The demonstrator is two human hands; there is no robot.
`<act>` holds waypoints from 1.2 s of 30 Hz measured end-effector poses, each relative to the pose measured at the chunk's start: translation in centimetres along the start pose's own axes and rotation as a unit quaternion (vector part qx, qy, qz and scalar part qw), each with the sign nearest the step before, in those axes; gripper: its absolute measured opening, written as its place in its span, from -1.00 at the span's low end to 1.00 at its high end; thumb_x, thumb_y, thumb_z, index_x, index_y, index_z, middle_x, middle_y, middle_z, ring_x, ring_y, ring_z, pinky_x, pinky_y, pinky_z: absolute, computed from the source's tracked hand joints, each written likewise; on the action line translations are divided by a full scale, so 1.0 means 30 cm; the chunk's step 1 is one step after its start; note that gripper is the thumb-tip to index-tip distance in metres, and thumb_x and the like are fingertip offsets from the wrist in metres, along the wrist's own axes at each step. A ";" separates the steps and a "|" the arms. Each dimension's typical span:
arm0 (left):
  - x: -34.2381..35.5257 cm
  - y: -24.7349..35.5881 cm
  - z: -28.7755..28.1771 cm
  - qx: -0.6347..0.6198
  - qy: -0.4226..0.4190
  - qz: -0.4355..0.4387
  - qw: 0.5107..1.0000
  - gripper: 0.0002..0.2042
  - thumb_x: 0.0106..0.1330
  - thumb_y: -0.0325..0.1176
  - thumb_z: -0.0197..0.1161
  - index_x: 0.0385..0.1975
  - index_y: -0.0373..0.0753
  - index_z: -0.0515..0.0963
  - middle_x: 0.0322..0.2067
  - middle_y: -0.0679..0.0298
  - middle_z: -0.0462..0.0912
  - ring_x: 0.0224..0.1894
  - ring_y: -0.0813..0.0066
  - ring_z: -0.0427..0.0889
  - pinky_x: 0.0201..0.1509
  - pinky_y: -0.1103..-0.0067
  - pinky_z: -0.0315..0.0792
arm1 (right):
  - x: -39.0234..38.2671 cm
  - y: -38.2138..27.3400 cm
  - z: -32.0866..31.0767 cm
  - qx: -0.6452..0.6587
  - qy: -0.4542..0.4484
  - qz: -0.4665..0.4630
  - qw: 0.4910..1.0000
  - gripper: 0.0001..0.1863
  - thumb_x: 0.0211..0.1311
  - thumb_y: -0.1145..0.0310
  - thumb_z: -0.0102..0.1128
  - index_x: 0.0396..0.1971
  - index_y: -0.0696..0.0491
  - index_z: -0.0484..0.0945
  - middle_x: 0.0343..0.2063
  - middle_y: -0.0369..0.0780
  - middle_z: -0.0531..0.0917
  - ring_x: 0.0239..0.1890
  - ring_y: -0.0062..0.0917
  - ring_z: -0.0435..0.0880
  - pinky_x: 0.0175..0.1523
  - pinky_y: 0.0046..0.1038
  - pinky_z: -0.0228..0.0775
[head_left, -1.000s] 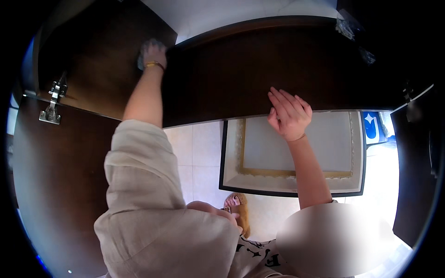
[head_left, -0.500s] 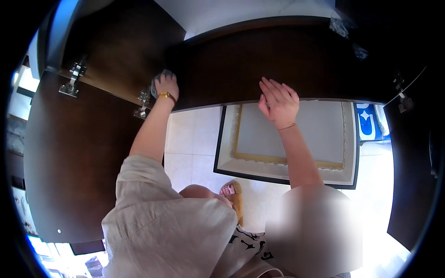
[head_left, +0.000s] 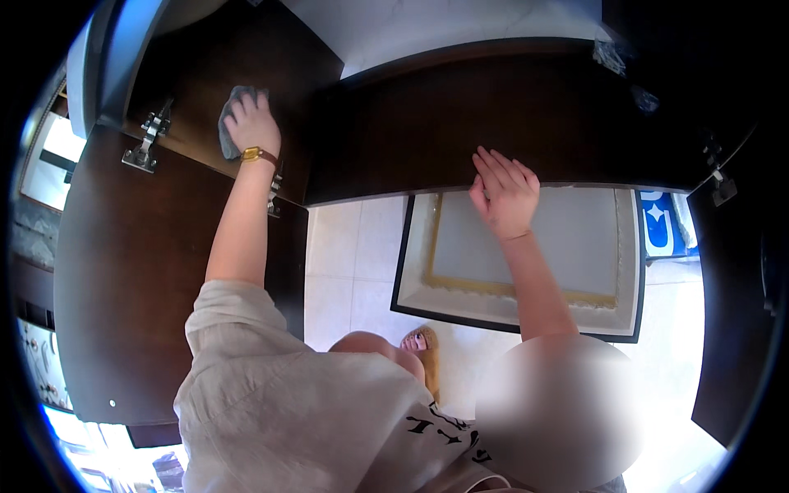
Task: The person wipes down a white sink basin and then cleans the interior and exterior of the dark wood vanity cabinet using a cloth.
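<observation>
My left hand presses a grey cloth against the dark wooden panel at the upper left, between two metal hinges. A gold-coloured watch with a brown strap is on that wrist. My right hand rests with extended fingers on the front part of the long dark shelf, holding nothing that shows.
Open doors hang at left and right. Below the shelf, a framed panel lies on the tiled floor beside a blue package. A slippered foot shows below. Clear crumpled plastic is at upper right.
My left hand and the cloth moved down and right, then back up and left across the panel. My right hand stayed near the shelf's front. The view has shifted slightly.
</observation>
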State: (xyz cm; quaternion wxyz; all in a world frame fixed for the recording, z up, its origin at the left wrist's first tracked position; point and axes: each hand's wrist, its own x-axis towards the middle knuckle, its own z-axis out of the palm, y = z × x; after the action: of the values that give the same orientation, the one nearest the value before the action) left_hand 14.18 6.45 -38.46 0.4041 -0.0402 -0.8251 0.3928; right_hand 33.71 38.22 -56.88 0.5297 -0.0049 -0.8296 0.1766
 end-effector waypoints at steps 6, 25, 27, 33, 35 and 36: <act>0.140 0.247 0.200 -0.070 -0.195 0.101 0.973 -0.61 0.38 -0.35 -0.14 0.19 0.00 0.37 0.19 0.29 0.37 0.29 0.35 0.22 0.24 0.32 0.17 | -0.003 0.003 0.023 -0.025 0.013 -0.004 1.000 -0.79 0.01 0.34 0.15 -0.32 -0.08 0.69 -0.18 -0.46 0.70 -0.10 -0.70 0.63 0.11 -0.51 0.24; -0.044 0.389 0.205 -0.222 -0.318 0.042 0.921 -0.66 0.23 -0.29 0.01 -0.01 -0.14 0.53 0.07 0.19 0.52 0.21 0.19 0.36 0.21 0.18 0.24 | -0.009 0.007 0.031 -0.038 0.006 -0.026 0.999 -0.78 0.04 0.33 0.13 -0.31 -0.11 0.70 -0.18 -0.48 0.71 -0.10 -0.72 0.63 0.11 -0.54 0.19; -0.127 0.349 0.142 -0.224 -0.335 -0.008 0.915 -0.69 0.23 -0.28 0.00 -0.09 -0.15 0.56 0.02 0.17 0.57 0.16 0.15 0.41 0.14 0.15 0.32 | -0.008 0.000 0.031 -0.026 0.006 -0.022 0.999 -0.78 0.04 0.32 0.14 -0.30 -0.10 0.69 -0.18 -0.47 0.71 -0.09 -0.72 0.62 0.12 -0.54 0.20; -0.425 0.201 -0.113 -0.240 -0.305 -0.004 0.922 -0.75 0.13 -0.31 0.08 -0.26 -0.22 0.60 -0.17 0.04 0.64 -0.05 0.03 0.56 -0.04 0.24 0.50 | -0.014 0.007 0.016 -0.012 -0.003 -0.013 1.000 -0.77 0.05 0.33 0.16 -0.27 -0.07 0.69 -0.16 -0.45 0.70 -0.07 -0.69 0.62 0.12 -0.51 0.24; -0.441 0.161 -0.278 -0.262 -0.409 0.034 0.874 -0.67 0.12 -0.25 0.12 -0.18 -0.28 0.58 -0.16 0.05 0.61 -0.01 0.05 0.53 0.00 0.28 0.48 | -0.017 0.017 0.011 -0.011 -0.011 -0.012 1.000 -0.77 0.05 0.33 0.17 -0.26 -0.06 0.69 -0.15 -0.45 0.69 -0.06 -0.68 0.61 0.12 -0.50 0.24; -0.427 0.159 -0.367 -0.314 -0.381 0.038 0.869 -0.67 0.11 -0.27 0.13 -0.16 -0.29 0.57 -0.16 0.05 0.61 -0.01 0.06 0.52 0.00 0.29 0.47 | -0.016 0.026 0.002 -0.013 -0.012 -0.009 1.000 -0.77 0.05 0.33 0.17 -0.26 -0.05 0.68 -0.14 -0.44 0.69 -0.05 -0.67 0.61 0.13 -0.49 0.24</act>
State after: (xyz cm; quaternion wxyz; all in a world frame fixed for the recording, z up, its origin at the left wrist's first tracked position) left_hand 29.26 11.59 -45.81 0.0093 -0.0438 -0.9926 0.1129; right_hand 33.73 38.83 -57.55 0.5210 -0.0020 -0.8383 0.1609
